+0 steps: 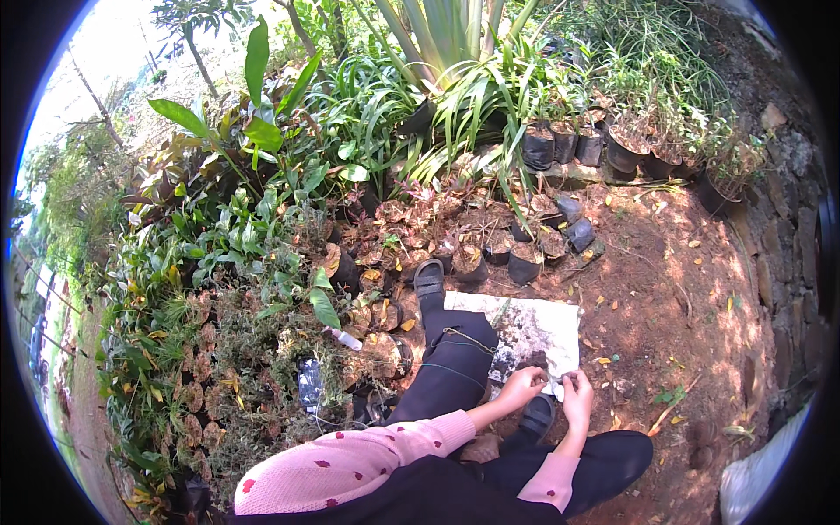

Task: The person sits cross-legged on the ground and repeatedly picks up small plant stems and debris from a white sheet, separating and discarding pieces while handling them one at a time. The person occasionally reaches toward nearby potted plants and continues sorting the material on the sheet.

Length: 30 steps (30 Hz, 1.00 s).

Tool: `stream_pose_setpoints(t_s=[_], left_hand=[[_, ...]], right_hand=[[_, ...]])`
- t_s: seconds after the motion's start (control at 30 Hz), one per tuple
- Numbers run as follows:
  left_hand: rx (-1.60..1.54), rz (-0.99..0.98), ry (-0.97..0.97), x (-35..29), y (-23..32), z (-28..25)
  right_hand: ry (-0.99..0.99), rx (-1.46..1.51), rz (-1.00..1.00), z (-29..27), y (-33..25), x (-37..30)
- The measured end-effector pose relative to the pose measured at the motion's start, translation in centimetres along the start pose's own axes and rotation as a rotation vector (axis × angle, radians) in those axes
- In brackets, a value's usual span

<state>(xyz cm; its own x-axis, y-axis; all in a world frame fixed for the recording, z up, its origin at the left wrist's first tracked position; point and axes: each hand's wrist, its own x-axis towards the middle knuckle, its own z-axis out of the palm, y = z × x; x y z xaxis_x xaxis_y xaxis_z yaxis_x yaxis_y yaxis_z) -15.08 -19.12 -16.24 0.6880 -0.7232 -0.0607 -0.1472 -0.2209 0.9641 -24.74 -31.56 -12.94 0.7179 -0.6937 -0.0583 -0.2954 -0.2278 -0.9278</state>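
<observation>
Close together over the near edge of a white sheet (560, 324), my two hands meet. My left hand (522, 385) is closed, its fingertips pinched toward the right hand. My right hand (577, 396) is closed too, thumb and finger together. Between them shows a small whitish bit (557, 389), too small to name, and it blends with the sheet behind it. Dark soil (531, 360) lies scattered on the sheet, just beyond my left hand.
Rows of black potting bags (525, 264) with plants stand ahead and to the left. A small bottle (344, 339) and a dark patterned item (310, 385) lie left of my leg. Bare brown earth (652, 289) stretches right to a stone wall (783, 254). A whitish sack (761, 472) sits lower right.
</observation>
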Motion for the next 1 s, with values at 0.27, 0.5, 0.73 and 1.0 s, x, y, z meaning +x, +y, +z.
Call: stream_pose_setpoints(t_s=[0.27,0.5,0.73,1.0], left_hand=[[-0.100,-0.032,0.020,0.2,0.4,-0.2],[-0.130,-0.031,0.167,0.4,-0.6,-0.6],[-0.307,-0.020,0.147,-0.2,-0.4,-2.5],[-0.231,0.005,0.192,-0.8,0.0,-3.9]], right_hand=[[0.018,0.311,0.033,0.5,1.1,0.4],[0.043,0.352,0.141,1.2,0.9,0.9],[-0.196,0.192,0.159,3.9,-2.2,0.1],[-0.223,0.020,0.068,4.4,-2.2,0.0]])
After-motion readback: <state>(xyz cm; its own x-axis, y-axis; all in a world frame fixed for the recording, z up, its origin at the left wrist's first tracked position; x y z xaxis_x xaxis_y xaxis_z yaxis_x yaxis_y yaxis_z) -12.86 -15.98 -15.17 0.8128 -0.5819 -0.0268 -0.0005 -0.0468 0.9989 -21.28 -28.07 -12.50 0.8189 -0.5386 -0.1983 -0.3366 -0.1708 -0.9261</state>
